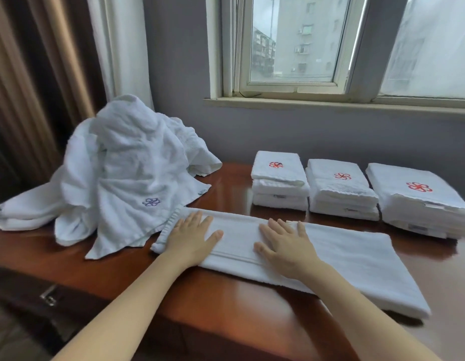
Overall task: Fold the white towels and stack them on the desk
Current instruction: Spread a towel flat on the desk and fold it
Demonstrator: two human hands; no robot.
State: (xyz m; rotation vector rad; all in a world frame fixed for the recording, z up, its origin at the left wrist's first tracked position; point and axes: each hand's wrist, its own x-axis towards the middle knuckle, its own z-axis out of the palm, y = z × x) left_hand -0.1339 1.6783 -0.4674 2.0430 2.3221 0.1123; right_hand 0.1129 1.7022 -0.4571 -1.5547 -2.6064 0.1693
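Pressing flat with straight, spread fingers, the left hand (191, 237) and right hand (284, 246) rest side by side on the left half of a long folded white terry towel (356, 259) lying across the glossy reddish-brown wooden desk (226, 186). Behind it stand 3 stacks of folded white towels with red emblems (342, 190); a heap of crumpled white towels (122, 173) sits left.

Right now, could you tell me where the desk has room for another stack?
Bare desk lies between the heap and the left stack, and along the near edge below the flat towel, though forearms cross it. Crowded: the left end under the heap, the back right with three stacks.
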